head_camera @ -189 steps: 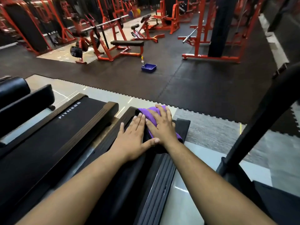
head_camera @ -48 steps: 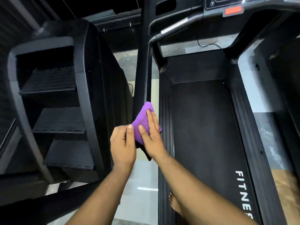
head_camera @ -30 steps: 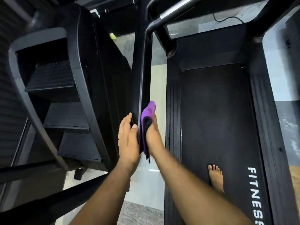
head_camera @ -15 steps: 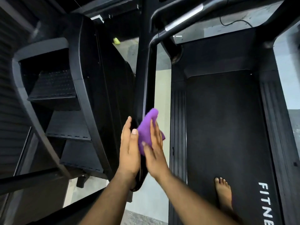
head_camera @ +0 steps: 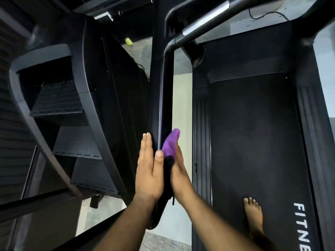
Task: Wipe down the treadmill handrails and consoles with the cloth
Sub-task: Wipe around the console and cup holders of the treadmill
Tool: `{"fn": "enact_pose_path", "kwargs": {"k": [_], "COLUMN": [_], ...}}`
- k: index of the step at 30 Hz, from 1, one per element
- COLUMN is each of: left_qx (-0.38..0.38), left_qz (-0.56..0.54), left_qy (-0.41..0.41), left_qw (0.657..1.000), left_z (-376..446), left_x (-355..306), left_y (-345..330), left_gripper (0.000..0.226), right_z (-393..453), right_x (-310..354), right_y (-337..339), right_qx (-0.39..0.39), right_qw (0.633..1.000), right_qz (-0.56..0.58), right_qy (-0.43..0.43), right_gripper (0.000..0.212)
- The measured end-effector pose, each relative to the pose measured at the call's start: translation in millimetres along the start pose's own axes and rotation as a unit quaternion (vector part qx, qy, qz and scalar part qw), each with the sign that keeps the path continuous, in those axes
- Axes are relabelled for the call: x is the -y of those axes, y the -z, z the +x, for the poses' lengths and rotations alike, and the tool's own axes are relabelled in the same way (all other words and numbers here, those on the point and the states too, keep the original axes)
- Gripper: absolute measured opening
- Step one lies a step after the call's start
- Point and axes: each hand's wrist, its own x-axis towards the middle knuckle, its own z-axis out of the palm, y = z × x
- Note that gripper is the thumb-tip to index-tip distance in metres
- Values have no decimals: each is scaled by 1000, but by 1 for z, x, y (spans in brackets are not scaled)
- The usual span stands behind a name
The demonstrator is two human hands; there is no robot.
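Two hands sandwich the treadmill's left handrail point(head_camera: 164, 105) in the head view, one on each side of the dark bar. The left hand point(head_camera: 149, 171) lies flat against the outer face, fingers straight and together, holding nothing. The right hand point(head_camera: 178, 167) presses the purple cloth point(head_camera: 170, 144) against the inner face with straight fingers; the cloth's tip pokes up above the fingertips, and a dark fold of it hangs below the palm.

Slipping looks like the main risk: the cloth is only pressed, not gripped, so a fast stroke along the rail could let it bunch up or drop to the pale floor point(head_camera: 181, 98) in the gap beside the deck. The bare left hand could also smear the side it touches. A bare foot point(head_camera: 252, 212) stands on the treadmill belt point(head_camera: 253, 142), so leaning far along the rail might upset balance.

Close on the left stands a black stair-climbing machine point(head_camera: 59, 105), crowding the outer side of the rail. Farther up, the rail bends toward a silver-striped grip point(head_camera: 204, 19); the console is out of view. A small yellow-green object point(head_camera: 128, 41) lies on the floor beyond.
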Motion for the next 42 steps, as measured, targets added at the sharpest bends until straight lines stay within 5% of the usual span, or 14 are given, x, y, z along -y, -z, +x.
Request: {"fn": "enact_pose_path", "kwargs": {"k": [8, 15, 20, 24, 30, 36, 42], "left_qx": [4, 1, 10, 14, 7, 39, 27], "left_qz": [29, -28, 9, 12, -9, 11, -19], "left_qy": [-9, -27, -1, 29, 13, 34, 32], "left_qw": [1000, 999, 1000, 999, 1000, 999, 999], "left_z": [-1, 9, -1, -1, 5, 0, 4], "left_x": [5, 2, 2, -2, -2, -7, -1], "left_y": [3, 3, 4, 5, 6, 10, 10], "left_gripper": [85, 80, 82, 86, 78, 90, 94], "right_z": [121, 39, 135, 150, 42, 132, 69], "right_x": [91, 41, 101, 119, 55, 104, 70], "right_y": [-5, -1, 0, 2, 8, 0, 1], "right_qx": [-37, 38, 29, 31, 77, -22, 2], "right_qw": [985, 968, 935, 954, 981, 992, 993], "right_qz": [-146, -201, -318, -268, -147, -112, -99], "right_qy": [79, 143, 151, 133, 105, 48, 59], "right_gripper": [75, 74, 74, 71, 69, 68, 69]}}
